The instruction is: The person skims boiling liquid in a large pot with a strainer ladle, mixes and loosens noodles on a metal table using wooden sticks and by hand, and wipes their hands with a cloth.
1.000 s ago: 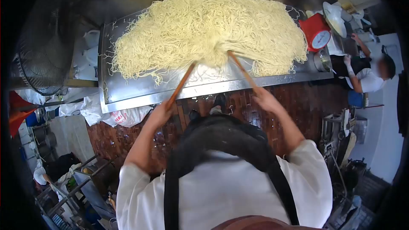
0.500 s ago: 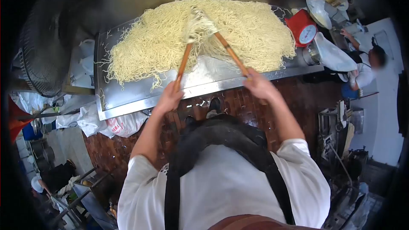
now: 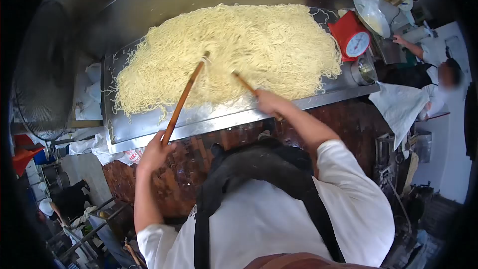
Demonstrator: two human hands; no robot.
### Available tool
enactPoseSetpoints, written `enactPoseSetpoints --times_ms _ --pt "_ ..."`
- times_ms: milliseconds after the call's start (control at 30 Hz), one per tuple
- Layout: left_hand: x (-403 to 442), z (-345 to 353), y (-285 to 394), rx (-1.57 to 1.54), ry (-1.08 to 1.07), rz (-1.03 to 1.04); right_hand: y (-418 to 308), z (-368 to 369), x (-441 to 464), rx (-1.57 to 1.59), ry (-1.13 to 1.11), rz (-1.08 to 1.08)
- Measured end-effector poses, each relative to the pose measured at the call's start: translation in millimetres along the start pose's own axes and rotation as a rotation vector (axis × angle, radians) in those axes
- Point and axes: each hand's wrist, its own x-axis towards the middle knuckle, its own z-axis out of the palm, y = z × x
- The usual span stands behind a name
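Down close, a white shirt (image 3: 259, 219) and a black apron (image 3: 254, 164) show on the person's body. The left hand (image 3: 155, 153) has its fingers wrapped around the low end of a long brown stick (image 3: 185, 97). This hand is in front of the metal table (image 3: 132, 129), over the brown floor (image 3: 164, 182). The right hand (image 3: 273, 103) is wrapped around a second stick (image 3: 245, 83), close to the front edge of the noodles (image 3: 279, 45).

The noodles lie in a big, wide heap on the table, past both hands. No fingers are in them; only the sticks reach that far. The left stick's tip is at the middle of the heap, with a thin strand hanging on it. The right stick's tip is over the noodles too, but I cannot tell if it touches.

Beside the heap, on the right, is a red scale (image 3: 343, 30), with a metal pot (image 3: 356, 73) near it. Farther off, another person (image 3: 438, 77) is next to a white sheet (image 3: 398, 107).
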Motion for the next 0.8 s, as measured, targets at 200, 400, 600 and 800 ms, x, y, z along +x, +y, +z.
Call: enactPoseSetpoints --times_ms 200,400,600,800 --pt "178 123 117 0.058 -0.103 -0.113 108 -159 -95 -0.343 -0.037 -0.118" --pt "85 30 136 0.054 -0.248 -0.193 175 -342 -191 -0.377 -0.083 0.148" --pt "198 155 158 -0.099 0.01 -0.091 256 -198 75 -0.009 0.299 -0.188" --pt "235 111 205 -0.269 -0.19 -0.088 142 -176 35 0.524 0.212 -0.195"
